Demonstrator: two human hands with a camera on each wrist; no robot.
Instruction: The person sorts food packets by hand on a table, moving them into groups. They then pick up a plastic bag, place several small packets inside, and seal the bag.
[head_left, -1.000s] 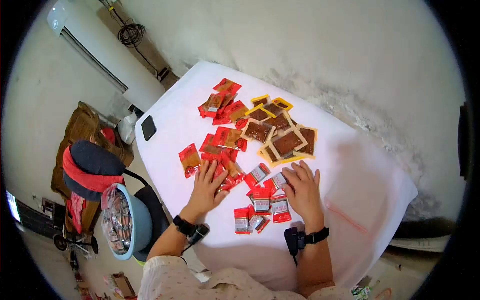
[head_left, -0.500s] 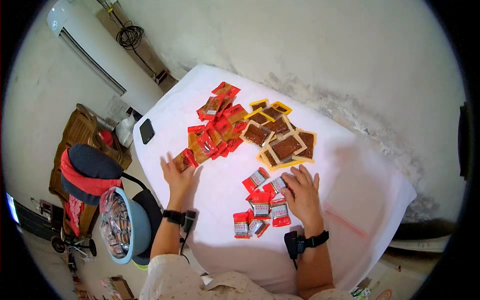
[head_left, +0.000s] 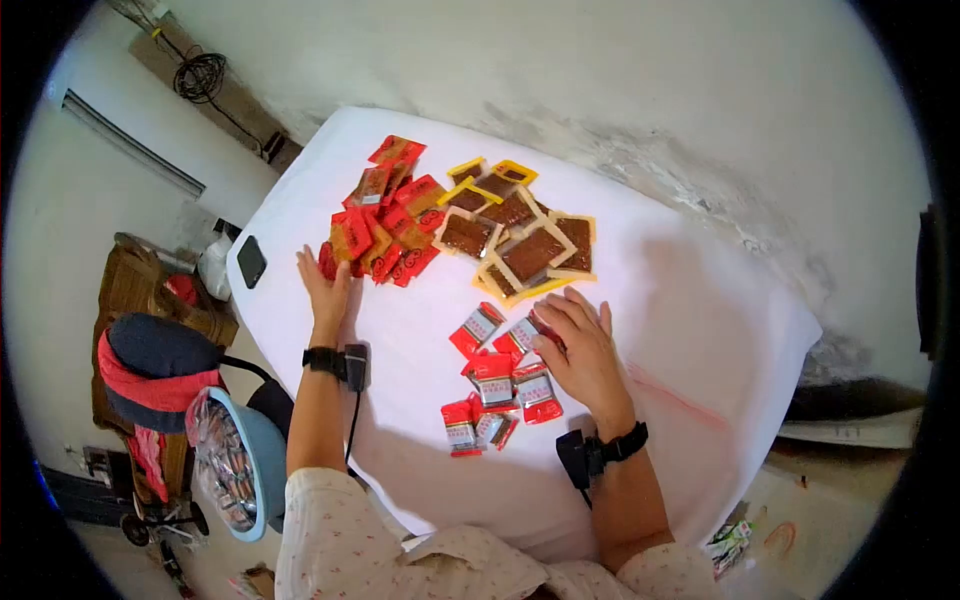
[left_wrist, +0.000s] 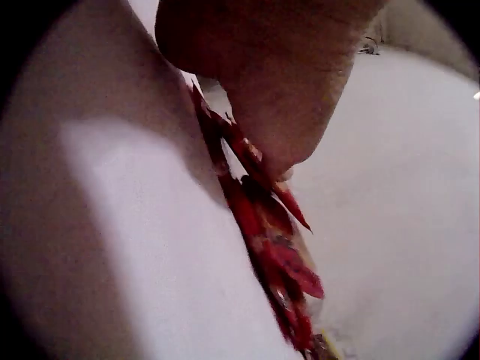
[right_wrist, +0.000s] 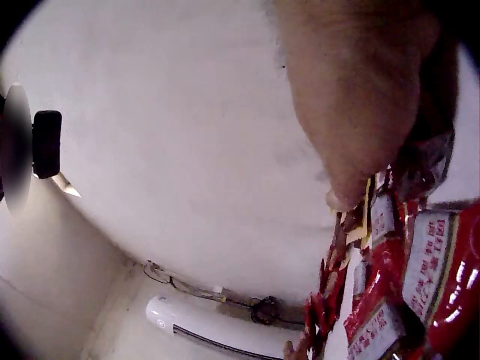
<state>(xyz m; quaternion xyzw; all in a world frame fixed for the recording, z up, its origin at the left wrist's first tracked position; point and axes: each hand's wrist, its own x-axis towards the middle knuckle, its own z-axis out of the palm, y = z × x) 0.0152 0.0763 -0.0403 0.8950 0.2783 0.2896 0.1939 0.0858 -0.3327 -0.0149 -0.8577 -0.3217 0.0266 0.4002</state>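
Note:
My left hand lies at the left edge of a heap of flat red-edged snack packets, fingers extended and touching the nearest ones. In the left wrist view, that hand leans over the stacked red packets. My right hand, fingers loosely bent, rests over the upper right of a group of small red-and-silver packets. The right wrist view has these packets beside the right hand. Brown packets with cream and yellow borders form a pile beyond the right hand.
A black phone lies near the left edge of the white-covered table. Left of the table, a blue basin full of packets stands by a dark-and-red cushion. A wall runs along the far side.
My left hand swept the nearer red packets left and away, bunching them against the far red ones. The right hand stayed by the red-and-silver packets. The head view has shifted right.

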